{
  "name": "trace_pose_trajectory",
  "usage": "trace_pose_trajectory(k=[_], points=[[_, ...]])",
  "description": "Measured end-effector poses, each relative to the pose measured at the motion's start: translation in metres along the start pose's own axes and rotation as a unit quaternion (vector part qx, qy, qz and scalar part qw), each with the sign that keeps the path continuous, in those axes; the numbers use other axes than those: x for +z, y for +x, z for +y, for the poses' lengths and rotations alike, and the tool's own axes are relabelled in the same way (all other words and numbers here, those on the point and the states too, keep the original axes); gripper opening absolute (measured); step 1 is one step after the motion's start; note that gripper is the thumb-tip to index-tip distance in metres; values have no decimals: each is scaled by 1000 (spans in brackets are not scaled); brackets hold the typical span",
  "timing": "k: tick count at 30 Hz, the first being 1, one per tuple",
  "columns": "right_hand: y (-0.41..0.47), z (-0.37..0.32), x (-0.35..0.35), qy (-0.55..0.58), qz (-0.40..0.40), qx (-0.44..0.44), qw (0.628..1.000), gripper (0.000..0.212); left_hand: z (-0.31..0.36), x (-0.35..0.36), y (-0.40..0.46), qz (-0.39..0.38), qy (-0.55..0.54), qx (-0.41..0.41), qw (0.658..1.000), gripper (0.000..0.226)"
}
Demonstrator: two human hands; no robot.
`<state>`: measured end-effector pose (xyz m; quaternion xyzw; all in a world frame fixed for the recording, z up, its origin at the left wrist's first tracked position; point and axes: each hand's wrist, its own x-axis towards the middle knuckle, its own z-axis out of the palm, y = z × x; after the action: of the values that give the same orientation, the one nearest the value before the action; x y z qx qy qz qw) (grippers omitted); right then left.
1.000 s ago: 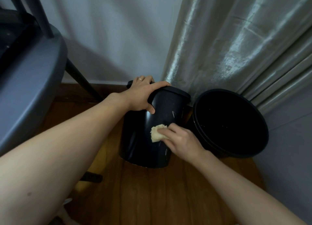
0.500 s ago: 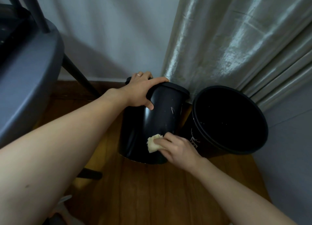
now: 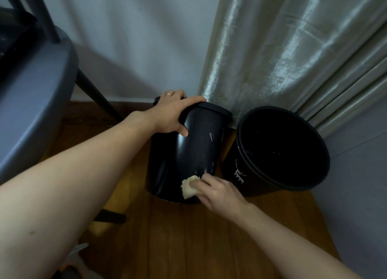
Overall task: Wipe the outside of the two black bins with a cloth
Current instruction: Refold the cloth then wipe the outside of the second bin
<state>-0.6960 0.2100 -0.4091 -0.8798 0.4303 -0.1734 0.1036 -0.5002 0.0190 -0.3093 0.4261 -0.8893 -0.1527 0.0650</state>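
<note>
1. Gripping the rim, the left hand [image 3: 171, 113] curls over the top edge of the tall black plastic bin [image 3: 188, 153], thumb pressed down its glossy side and fingers wrapped over the lip; a ring shows on one finger.
2. That tall bin leans away from the camera, its base on the brown wooden floor [image 3: 188, 237].
3. Down low on the tall bin's side, just above its base, the right hand [image 3: 217, 193] pinches a small crumpled cream cloth [image 3: 188, 187] and presses it against the black wall.
4. Pale scuff marks streak the tall bin's side above the cloth.
5. Just to the right of the tall bin stands the second black round bin [image 3: 280, 151], wider, open mouth facing the camera, with a white marking on its outer wall.
6. Behind the tall bin hangs a shiny silver-grey curtain [image 3: 293, 48], beside a pale wall [image 3: 136, 38].
7. Left of the tall bin sits a grey chair seat [image 3: 35, 100] with dark legs.
</note>
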Motion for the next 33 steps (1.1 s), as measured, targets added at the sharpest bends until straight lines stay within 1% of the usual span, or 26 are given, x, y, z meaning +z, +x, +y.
trace_pose_trajectory(k=[1, 4, 5, 7, 9, 12, 14, 18, 25, 33], points=[[4, 1, -2, 0, 12, 14, 1000, 25, 1, 0, 0, 0, 2, -1, 1000, 104], [23, 6, -14, 15, 93, 96, 991, 31, 0, 1, 1, 3, 5, -5, 1000, 105], [28, 6, -16, 17, 109, 116, 987, 32, -1, 1, 1, 4, 6, -5, 1000, 105], [30, 2, -15, 19, 117, 126, 985, 32, -1, 1, 2, 3, 7, -2, 1000, 104], [20, -3, -7, 21, 89, 93, 991, 29, -1, 1, 3, -1, 2, 0, 1000, 104], [-1, -10, 8, 26, 0, 9, 1000, 26, -1, -1, 2, -7, -14, -6, 1000, 103], [-8, -13, 13, 35, -30, -12, 999, 25, -2, -1, 1, -7, -19, -7, 1000, 103], [-5, -12, 13, 43, -18, 4, 999, 26, 5, -4, 4, -6, -3, -23, 1000, 104], [-2, -12, 14, 41, -2, 13, 999, 27, 11, -6, 5, -28, -21, -71, 997, 106], [-6, -10, 12, 44, 4, 18, 999, 27, 4, -5, 1, 26, -97, -83, 991, 94]])
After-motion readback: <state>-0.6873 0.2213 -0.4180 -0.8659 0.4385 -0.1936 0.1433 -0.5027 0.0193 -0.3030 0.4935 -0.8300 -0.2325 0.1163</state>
